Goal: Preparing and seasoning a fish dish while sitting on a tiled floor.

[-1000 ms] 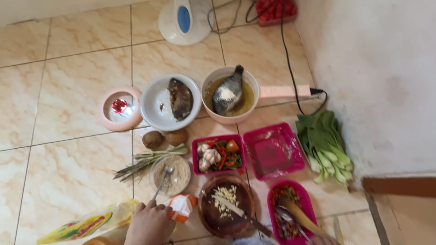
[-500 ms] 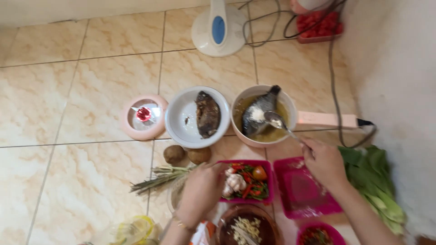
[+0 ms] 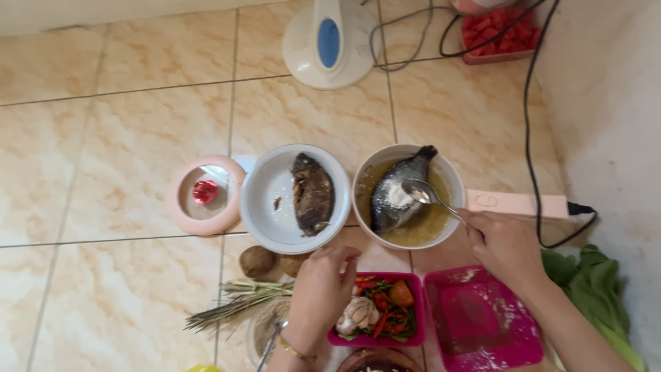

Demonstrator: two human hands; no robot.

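Since the earlier frame, the right hand [image 3: 504, 246] has come a little lower beside the pink pot [image 3: 406, 195], and the spoon [image 3: 425, 195] now lies with its bowl on the floured side of the raw fish [image 3: 394, 196] instead of above it. Its fingers are closed around the end of the spoon handle. The raw fish sits in yellowish liquid inside the pot, its tail pointing up at the far rim. The pot stands on the tiled floor [image 3: 124, 138], and its pink handle [image 3: 516, 204] points to the right, just above the right hand.

The left hand [image 3: 320, 293] has moved a bit forward and hovers between the white plate [image 3: 268, 207] and the pink tray of garlic and chillies [image 3: 375, 310]. Its fingers are loosely curled and hold nothing.

A dark fried fish [image 3: 312, 194] lies on the white plate, just left of the pot. Left of the plate is a round pink lid [image 3: 204, 194]. Two brown tubers [image 3: 258, 261] and some lemongrass stalks [image 3: 237, 300] lie near the left hand. An empty pink tray [image 3: 482, 320] with flour traces is under the right wrist, and green leaves [image 3: 595, 293] are at the right edge.
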